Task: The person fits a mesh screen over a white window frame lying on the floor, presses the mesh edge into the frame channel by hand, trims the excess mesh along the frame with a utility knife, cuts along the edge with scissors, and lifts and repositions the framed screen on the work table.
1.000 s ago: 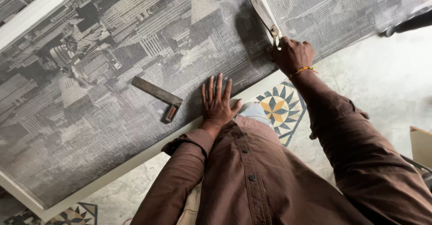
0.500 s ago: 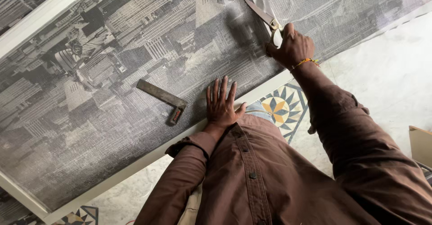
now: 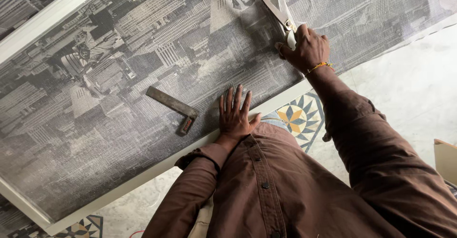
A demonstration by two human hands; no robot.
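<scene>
Right hand (image 3: 308,47) grips open scissors (image 3: 278,10) cutting the grey printed sheet (image 3: 143,76) at the white frame's (image 3: 157,166) far edge | left hand (image 3: 235,111) flat, fingers spread, pinning sheet at near edge | try square (image 3: 173,108) lies beside it

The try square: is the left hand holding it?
No, the left hand lies flat on the sheet, apart from the try square.

Brown buttoned long-sleeved shirt (image 3: 285,190), orange thread bracelet (image 3: 320,66) on right wrist
</scene>
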